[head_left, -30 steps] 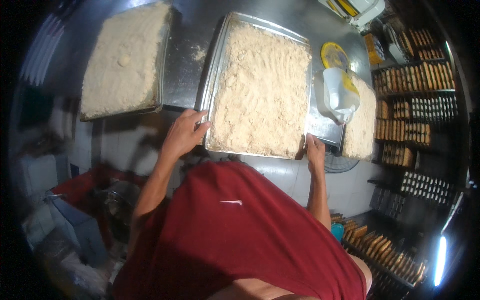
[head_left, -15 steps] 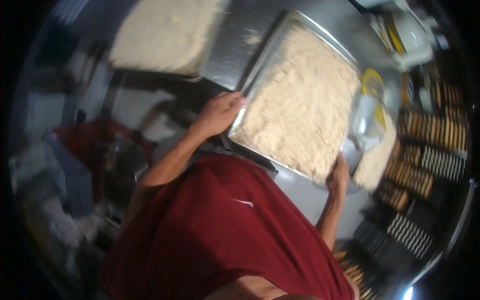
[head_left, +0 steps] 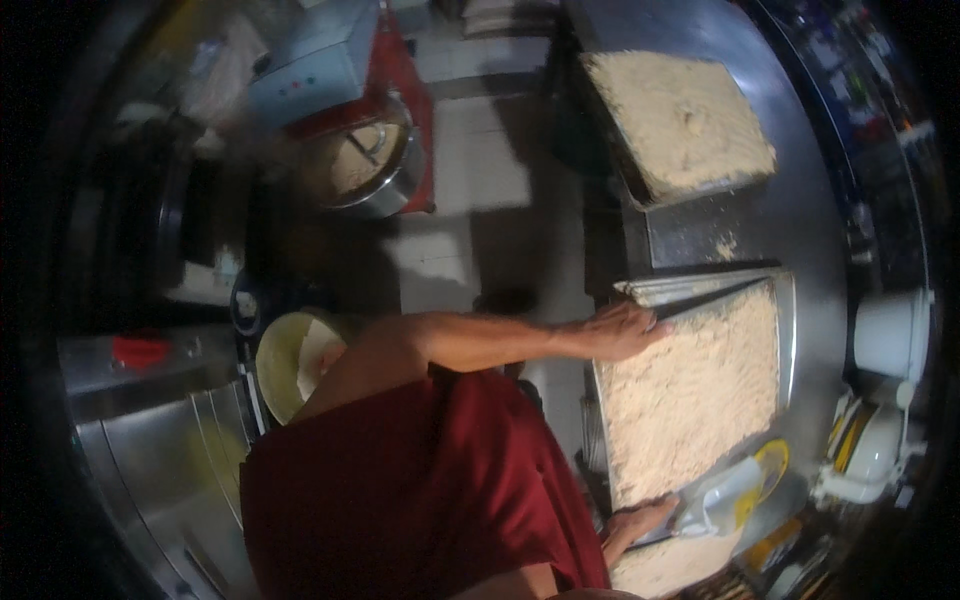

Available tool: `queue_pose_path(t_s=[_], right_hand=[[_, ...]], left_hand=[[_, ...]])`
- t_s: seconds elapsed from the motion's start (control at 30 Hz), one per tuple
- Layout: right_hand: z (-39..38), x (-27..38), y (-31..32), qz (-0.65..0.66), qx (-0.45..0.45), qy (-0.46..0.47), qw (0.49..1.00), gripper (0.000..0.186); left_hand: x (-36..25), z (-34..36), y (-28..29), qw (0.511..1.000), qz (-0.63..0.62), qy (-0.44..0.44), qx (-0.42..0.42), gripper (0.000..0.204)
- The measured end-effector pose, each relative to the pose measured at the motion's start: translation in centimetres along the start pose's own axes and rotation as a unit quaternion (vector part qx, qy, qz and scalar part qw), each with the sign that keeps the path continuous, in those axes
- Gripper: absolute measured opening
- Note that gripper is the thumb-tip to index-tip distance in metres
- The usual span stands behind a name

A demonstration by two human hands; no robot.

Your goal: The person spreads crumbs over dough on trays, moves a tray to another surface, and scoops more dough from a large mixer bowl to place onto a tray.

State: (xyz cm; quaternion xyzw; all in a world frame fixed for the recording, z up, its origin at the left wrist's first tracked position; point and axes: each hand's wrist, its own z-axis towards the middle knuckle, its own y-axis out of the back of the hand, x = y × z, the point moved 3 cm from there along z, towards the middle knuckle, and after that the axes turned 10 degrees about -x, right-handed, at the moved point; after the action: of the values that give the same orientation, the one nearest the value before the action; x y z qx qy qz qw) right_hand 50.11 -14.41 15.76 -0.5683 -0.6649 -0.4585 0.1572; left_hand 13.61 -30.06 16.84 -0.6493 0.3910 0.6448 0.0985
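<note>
A rectangular metal tray (head_left: pixel 606 450) carries a flat layer of pale, crumbly dough (head_left: pixel 700 390). My left hand (head_left: pixel 628 331) grips its far left corner, fingers curled over the edge. At the near end my right hand (head_left: pixel 640 520) holds the rim, partly hidden by my wrist and the tray. Beyond the far end shows the rim of another tray (head_left: pixel 690 287), with a dark wedge-shaped gap between the two. Close to my right hand lies a clear plastic container or bag (head_left: pixel 715 500) with yellow parts; blur hides its exact kind.
Another filled tray (head_left: pixel 690 120) stands farther along the steel table (head_left: pixel 800 230). More pale dough (head_left: pixel 675 565) lies at the near end. White buckets (head_left: pixel 892 335) line the right side. Across the tiled floor is a mixer (head_left: pixel 375 190); a pale round bowl (head_left: pixel 285 370) is behind my left arm.
My view has swung left, bringing the mixer and floor into sight. Both hands keep hold of the tray, and a gap now shows between it and the other tray's rim.
</note>
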Motion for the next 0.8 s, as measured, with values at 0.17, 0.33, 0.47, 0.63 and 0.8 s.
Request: queue_pose_path(t_s=[0.17, 0.33, 0.47, 0.63, 0.8], right_hand=[[-3.0, -4.8, 5.0, 0.079, 0.121, 0.049, 0.988, 0.074], [-11.5, -7.4, 6.0, 0.032, 0.133, 0.129, 0.982, 0.073], [-17.9, -11.1, 3.5, -0.011, 0.233, 0.21, 0.95, 0.074], [-31.0, -18.7, -2.0, -0.052, 0.351, 0.223, 0.908, 0.073], [-44.0, -26.8, -7.4, -0.191, 0.4, 0.282, 0.851, 0.058]], left_hand=[[3.9, -12.0, 2.0, 0.996, -0.059, 0.034, -0.065, 0.063], [7.3, -24.0, 7.4, 0.984, -0.09, 0.08, -0.134, 0.048], [14.2, -33.6, 13.5, 0.958, -0.022, -0.007, -0.286, 0.04], [18.0, -49.1, 27.0, 0.905, -0.063, 0.071, -0.414, 0.037], [23.4, -64.6, 34.7, 0.823, -0.036, 0.094, -0.559, 0.034]])
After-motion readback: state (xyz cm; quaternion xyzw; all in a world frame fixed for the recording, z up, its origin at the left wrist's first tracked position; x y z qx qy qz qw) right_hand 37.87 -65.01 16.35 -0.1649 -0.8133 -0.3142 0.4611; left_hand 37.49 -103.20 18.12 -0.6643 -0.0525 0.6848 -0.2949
